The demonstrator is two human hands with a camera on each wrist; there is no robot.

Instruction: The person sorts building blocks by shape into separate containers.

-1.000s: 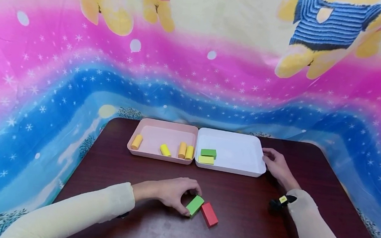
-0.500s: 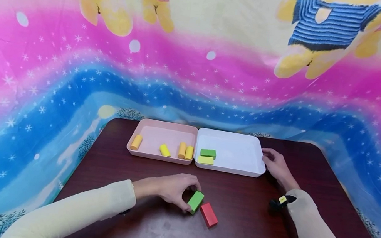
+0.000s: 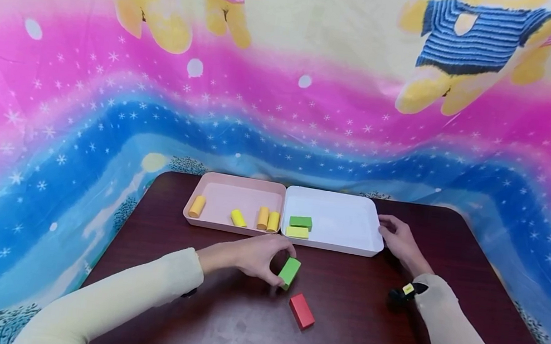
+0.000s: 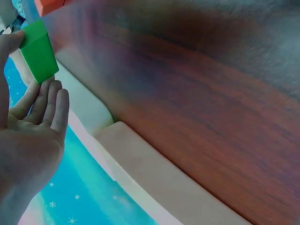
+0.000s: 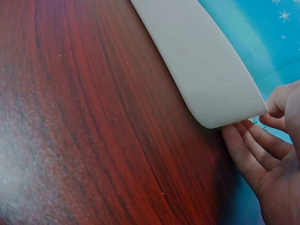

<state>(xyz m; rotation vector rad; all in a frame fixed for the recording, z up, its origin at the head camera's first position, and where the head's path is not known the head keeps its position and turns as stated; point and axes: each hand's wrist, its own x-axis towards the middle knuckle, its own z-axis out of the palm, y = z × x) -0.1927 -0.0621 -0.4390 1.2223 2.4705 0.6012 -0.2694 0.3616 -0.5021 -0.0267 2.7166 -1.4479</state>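
Note:
My left hand [image 3: 258, 255] pinches a green rectangular block [image 3: 289, 273] between thumb and fingertips, over the table in front of the trays. In the left wrist view the same green block [image 4: 40, 55] sits between the thumb and the fingertips. A red rectangular block [image 3: 302, 311] lies on the table, nearer and slightly right of the green one. My right hand [image 3: 401, 244] holds the right side of the white tray [image 3: 351, 219]. In the right wrist view, fingers [image 5: 248, 154] touch the tray's outer wall [image 5: 206, 70] and the thumb is near its rim.
In the white tray lie a green block [image 3: 301, 223] and a pale yellow block [image 3: 297, 232]. Left of it, against its side, stands a pink tray [image 3: 233, 193] with several yellow and orange cylinders [image 3: 263, 218]. A patterned cloth [image 3: 282, 111] hangs behind the dark table [image 3: 351, 314].
My left hand has carried the green block up off its place beside the red block and away, toward the trays. The red block and the right hand have stayed put.

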